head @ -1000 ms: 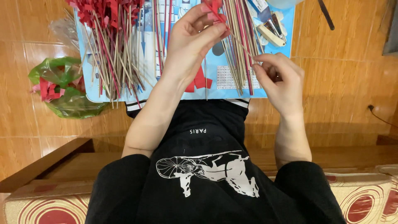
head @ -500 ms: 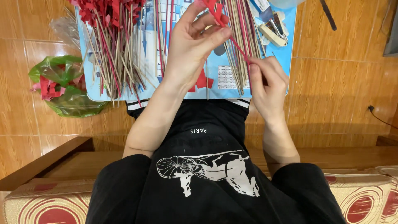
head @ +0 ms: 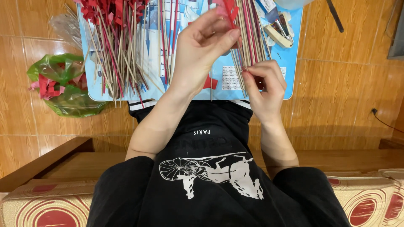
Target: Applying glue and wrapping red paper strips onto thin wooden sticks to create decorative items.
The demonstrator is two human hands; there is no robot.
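Left hand: left hand [head: 202, 54] raised over the blue board, fingers curled in, thumb and fingertips pinched on the red paper piece [head: 229, 9] at the far end of a thin stick [head: 240, 50].
Right hand: right hand [head: 263, 88] at the near edge of the board, right of the left hand; fingers bent tight, thumb and forefinger pinched on the near end of the same stick.
Stick: thin, runs near-to-far between the 2 hands, tilted slightly; red piece at its far tip, partly cut by the top edge of the view.
Blue board: blue printed board [head: 290, 71] lies across the person's lap, far of the black shirt, over the wood floor.
Left pile: big heap of sticks with red paper [head: 118, 46] on the left part of the board, crossing each other, some overhanging the near edge.
Middle sticks: a few red and bare sticks [head: 166, 38] lie lengthwise just left of the left hand.
Right bundle: row of bare and red sticks [head: 252, 33] lies just behind the right hand, right of the left hand's fingers.
Stapler: pale stapler [head: 277, 35] at the far right corner of the board, near small dark items I cannot tell apart.
Green bag: green plastic bag [head: 63, 86] on the floor left of the board, red paper scraps inside.
Clear wrap: crumpled clear plastic [head: 65, 27] far of the green bag, touching the board's left edge.
Shirt: black shirt [head: 210, 176] with a white print, near in view.
Cushion: patterned red and cream cushion [head: 46, 206] along the near edge.
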